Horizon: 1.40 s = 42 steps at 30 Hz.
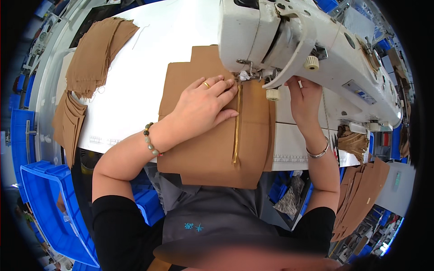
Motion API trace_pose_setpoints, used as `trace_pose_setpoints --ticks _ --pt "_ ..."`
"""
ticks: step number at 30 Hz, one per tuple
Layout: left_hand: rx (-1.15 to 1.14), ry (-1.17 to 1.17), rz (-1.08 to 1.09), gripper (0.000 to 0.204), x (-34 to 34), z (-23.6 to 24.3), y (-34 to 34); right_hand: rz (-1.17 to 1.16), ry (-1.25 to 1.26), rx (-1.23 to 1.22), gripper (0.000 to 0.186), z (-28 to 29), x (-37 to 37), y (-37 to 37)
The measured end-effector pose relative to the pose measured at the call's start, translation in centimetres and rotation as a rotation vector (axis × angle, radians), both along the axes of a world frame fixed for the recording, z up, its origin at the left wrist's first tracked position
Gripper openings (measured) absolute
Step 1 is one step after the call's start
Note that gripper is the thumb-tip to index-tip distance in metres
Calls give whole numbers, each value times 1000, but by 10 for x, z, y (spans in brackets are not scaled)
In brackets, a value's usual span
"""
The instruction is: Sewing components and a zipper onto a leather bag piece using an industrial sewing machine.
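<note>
A brown panel (212, 149), leather-like, with a notched corner, lies under the white sewing machine (253, 36) and hangs over the table's front edge. A gold zipper (237, 131) runs down its middle, its upper end close to the presser foot (244, 76). My left hand (203, 104) rests on the panel left of the zipper, fingers stretched out flat, fingertips beside the foot. My right hand (306, 97) is right of the needle area, beneath the machine's arm. Its fingers are bent together, their tips partly hidden by the machine; what they hold, if anything, does not show.
Stacks of brown pieces (92, 56) lie at the table's left, some hanging over its edge (70, 122). A blue bin (54, 203) stands at lower left. More brown panels (359, 198) and a bundle of brown scraps (354, 141) are at the right.
</note>
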State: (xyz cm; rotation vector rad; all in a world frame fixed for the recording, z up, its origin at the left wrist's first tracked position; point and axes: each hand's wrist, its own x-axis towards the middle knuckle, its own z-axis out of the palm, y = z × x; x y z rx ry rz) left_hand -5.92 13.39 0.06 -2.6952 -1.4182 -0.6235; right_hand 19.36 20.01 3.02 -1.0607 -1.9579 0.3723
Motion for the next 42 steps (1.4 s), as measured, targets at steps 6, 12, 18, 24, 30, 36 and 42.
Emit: trace_pose_setpoints --ticks 6,12,18,24,30,36,42 --pt "-2 25 18 51 1 1 -5 52 -96 -175 12 -2 1 -6" --pt "34 41 -32 41 1 -2 -7 373 -374 151 22 -38 -11 -13" --pt "17 26 -45 38 1 0 -6 316 -417 294 21 -46 -17 -13" --pt "33 18 -71 39 4 9 -3 308 -399 319 17 -43 -19 -14" --pt "-34 65 -30 39 7 14 -3 292 -419 355 17 -50 -20 -9" --pt "-70 50 -16 39 8 12 -3 303 -395 368 15 -54 -20 -11" --pt "-55 49 -27 39 6 14 -4 254 -457 421 13 -53 -23 -15"
